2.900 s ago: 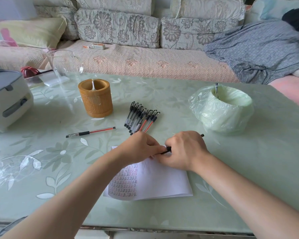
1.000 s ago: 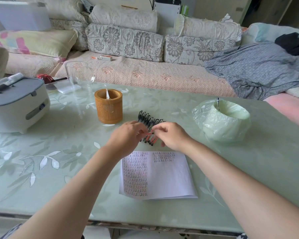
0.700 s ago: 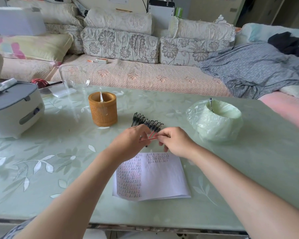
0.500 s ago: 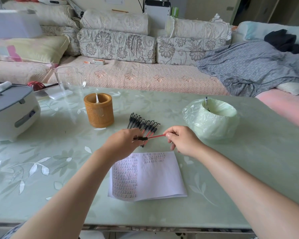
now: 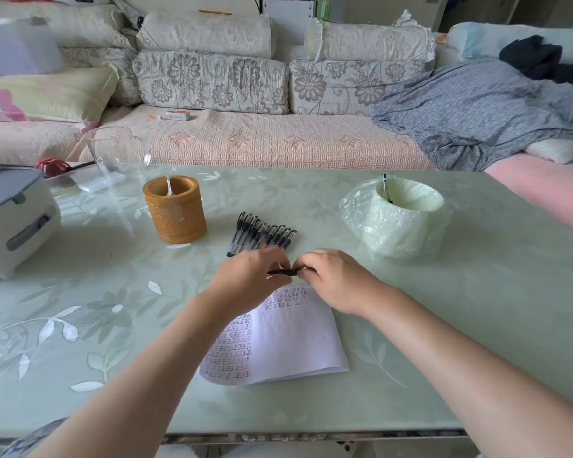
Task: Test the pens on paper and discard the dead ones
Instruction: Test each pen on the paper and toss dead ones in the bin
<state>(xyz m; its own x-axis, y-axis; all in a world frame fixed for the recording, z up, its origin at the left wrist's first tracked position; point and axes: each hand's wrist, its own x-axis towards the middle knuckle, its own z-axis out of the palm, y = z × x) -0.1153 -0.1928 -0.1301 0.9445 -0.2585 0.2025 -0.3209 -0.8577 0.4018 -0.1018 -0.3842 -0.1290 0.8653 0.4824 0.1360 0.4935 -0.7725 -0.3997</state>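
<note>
Paper sits nearest you, one sheet flat on the counter, with two blocks of test marks: a long one at left, a short one top right. Just past its far edge your left hand and right hand both pinch one pen, an end in each, held off the counter. Only a short dark stretch shows between them. Half a second ago your hands were wider apart with a red barrel showing in the gap; now they've closed up. A second ago both were in at the row. So this reads as a fresh pen, cap probably being worked; can't tell if it's on or off. The tip isn't on the paper, so this one is untested. Beyond your hands is the row of pens, side by side and touching, about ten; the caps are too packed for an exact count. Left of it is one bamboo holder with one pale thin item inside, unclear what. Right of it is one bin with a green liner and one binned pen standing in it, so one discard is visible. Further left are one grey-white appliance and one glass jug. One sofa is behind.
</note>
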